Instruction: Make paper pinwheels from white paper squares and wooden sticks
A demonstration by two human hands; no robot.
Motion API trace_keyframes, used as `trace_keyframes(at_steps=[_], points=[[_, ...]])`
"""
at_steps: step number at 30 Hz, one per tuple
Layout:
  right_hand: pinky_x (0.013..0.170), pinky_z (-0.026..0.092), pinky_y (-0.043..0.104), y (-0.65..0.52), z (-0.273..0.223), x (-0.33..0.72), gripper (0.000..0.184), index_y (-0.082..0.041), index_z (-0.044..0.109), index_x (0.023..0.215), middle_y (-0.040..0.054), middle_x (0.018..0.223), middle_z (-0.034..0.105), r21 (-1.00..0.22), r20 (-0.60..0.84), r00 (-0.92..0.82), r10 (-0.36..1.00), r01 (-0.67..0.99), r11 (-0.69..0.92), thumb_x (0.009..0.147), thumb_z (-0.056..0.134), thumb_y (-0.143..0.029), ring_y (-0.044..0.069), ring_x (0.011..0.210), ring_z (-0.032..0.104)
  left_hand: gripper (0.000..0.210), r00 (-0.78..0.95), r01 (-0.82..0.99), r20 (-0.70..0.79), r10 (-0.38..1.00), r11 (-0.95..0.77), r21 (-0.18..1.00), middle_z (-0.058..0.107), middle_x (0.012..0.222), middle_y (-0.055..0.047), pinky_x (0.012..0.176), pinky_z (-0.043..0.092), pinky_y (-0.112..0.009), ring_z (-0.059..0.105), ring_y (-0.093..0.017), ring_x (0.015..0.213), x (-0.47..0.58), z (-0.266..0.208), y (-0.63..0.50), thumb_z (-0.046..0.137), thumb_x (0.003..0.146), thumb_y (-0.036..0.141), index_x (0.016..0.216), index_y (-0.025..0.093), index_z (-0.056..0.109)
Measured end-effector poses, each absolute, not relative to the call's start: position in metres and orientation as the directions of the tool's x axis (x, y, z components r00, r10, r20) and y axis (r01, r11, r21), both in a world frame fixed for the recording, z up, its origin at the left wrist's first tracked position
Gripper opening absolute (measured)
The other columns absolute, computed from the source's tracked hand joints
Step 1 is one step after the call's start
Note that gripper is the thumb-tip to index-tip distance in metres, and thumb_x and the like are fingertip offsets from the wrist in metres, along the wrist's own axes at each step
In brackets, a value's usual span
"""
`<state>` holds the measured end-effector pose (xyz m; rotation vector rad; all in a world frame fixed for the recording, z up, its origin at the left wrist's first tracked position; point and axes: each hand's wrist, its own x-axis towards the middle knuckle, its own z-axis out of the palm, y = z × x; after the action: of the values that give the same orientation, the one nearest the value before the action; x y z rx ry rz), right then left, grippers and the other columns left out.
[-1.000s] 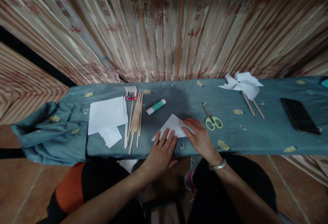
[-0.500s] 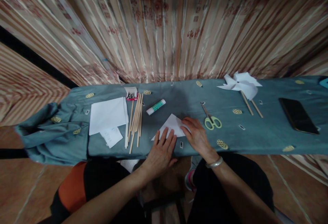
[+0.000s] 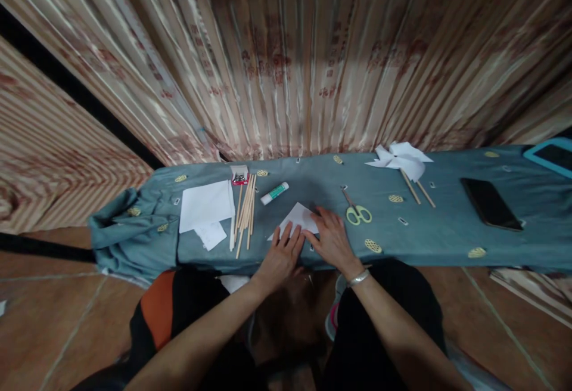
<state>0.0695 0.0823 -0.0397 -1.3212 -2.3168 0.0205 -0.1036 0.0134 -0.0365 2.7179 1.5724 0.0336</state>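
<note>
A white sheet of paper folded into a triangle [image 3: 298, 215] lies on the cloth-covered table [image 3: 322, 182] near its front edge. My left hand [image 3: 280, 257] rests with outstretched fingers on the paper's lower left side. My right hand [image 3: 330, 236] lies over its right part, fingers extended and the thumb close to the left fingertips; the paper's right corner is hidden beneath it. Just beyond the paper is a glue stick [image 3: 274, 193]. Scissors with pale green handles [image 3: 357, 212] lie right of my right hand.
Wooden sticks [image 3: 246, 212], a small red box of metal pins [image 3: 240, 177], stacked white paper [image 3: 205, 205] and a smaller paper piece [image 3: 211, 236] lie left. Paper pinwheels on sticks [image 3: 402, 160], a black phone [image 3: 489, 203] and a blue-framed device [image 3: 552, 155] are right. A curtain [image 3: 286, 69] hangs behind.
My right hand has slid left along the folded paper, its thumb now closer to my left hand. My left hand stays on the paper. The camera view has shifted, bringing the blue-framed device further into sight.
</note>
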Motion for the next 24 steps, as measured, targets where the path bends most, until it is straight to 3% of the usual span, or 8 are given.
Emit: trace_keyframes(at_steps=[6,12,24], points=[[0.103,0.034,0.049,0.075,-0.046,0.075,0.039,-0.012,0.059,0.127,0.0236,0.14,0.05,-0.208,0.364,-0.355,0.861,0.87,0.446,0.095,0.048,-0.032,0.034,0.129,0.044,0.083,0.504,0.863,0.018,0.864,-0.504,0.014,0.029,0.156,-0.021,0.117,0.016,-0.056,0.019,-0.039,0.146,-0.105,-0.036,0.013,0.066,0.081,0.039,0.148,0.006,0.029],[0.102,0.033,0.052,0.079,-0.053,0.112,0.038,-0.012,0.057,0.128,0.025,0.143,0.045,-0.276,0.382,-0.133,0.914,0.928,0.25,0.093,0.047,-0.023,0.035,0.134,0.039,0.08,0.499,0.866,0.024,0.866,-0.5,0.03,0.029,0.156,-0.021,0.117,0.018,-0.056,0.019,-0.038,0.146,-0.107,-0.037,0.015,0.066,0.081,0.035,0.147,0.007,0.029],[0.1,0.036,0.049,0.081,-0.062,0.118,0.038,-0.014,0.058,0.127,0.022,0.142,0.047,-0.345,0.388,-0.099,0.917,0.907,0.243,0.093,0.044,-0.023,0.033,0.132,0.041,0.078,0.487,0.873,0.005,0.873,-0.487,-0.041,0.024,0.157,-0.023,0.119,0.019,-0.047,0.018,-0.031,0.148,-0.147,-0.036,-0.017,0.057,0.083,0.025,0.149,0.003,0.023]])
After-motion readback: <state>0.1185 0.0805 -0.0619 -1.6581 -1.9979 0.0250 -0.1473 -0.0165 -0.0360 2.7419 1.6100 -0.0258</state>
